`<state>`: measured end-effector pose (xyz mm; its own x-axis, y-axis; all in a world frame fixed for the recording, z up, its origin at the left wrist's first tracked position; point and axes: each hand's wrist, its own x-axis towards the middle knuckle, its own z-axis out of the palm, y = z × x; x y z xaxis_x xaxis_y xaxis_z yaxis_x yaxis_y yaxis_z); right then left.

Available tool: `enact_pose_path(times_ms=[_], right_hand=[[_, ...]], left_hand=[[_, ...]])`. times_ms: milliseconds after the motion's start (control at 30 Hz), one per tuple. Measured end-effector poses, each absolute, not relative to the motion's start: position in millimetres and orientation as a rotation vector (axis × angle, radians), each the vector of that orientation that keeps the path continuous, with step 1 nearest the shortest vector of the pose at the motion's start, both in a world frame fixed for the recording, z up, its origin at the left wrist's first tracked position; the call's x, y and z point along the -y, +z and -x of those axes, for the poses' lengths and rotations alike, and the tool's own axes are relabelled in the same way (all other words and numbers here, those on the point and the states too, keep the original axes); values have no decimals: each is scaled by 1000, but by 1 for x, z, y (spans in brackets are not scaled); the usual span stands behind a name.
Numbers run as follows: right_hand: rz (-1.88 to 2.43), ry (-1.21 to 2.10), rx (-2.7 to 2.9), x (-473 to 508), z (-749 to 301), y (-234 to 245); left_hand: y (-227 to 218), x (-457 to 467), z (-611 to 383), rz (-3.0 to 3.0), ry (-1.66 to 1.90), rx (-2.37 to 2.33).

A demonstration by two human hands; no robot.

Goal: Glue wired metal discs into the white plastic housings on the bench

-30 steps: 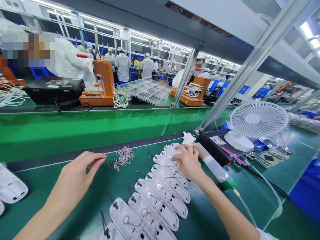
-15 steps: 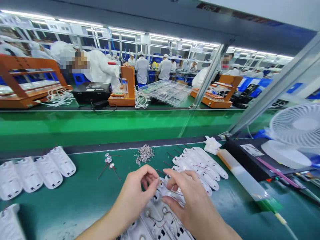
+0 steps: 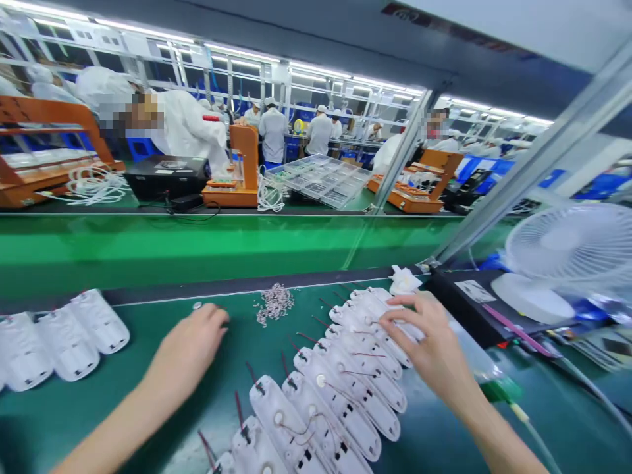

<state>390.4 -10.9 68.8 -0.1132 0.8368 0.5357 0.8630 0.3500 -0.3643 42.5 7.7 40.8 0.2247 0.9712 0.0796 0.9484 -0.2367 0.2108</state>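
Head view: white shells [image 3: 340, 401] slant lengthwise down-right; right hand [image 3: 432, 342] grip narrow, left hand [image 3: 190, 342] grip unclear.

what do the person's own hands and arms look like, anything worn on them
The left hand and right hand are ungloved, with no ring, watch or bracelet visible. The left forearm and right forearm are bare as far as they show. Fingernails are too small to judge.
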Motion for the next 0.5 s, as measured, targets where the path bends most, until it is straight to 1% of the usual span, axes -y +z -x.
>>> enact_pose_path(times_ms=[33, 133, 300, 500], right_hand=[[1646, -68, 1859, 3, -408, 66], [1836, -106, 1754, -14, -441, 53], [1922, -80, 1720, -25, -439, 32], [1961, -21, 1690, -32, -426, 24]], left_hand=[[35, -15, -28, -2397, 223, -1904], [18, -30, 2, -2357, 95, -1895], [4, -36, 9, -2206, 216, -1894], [12, -31, -1, -2198, 302, -1916]])
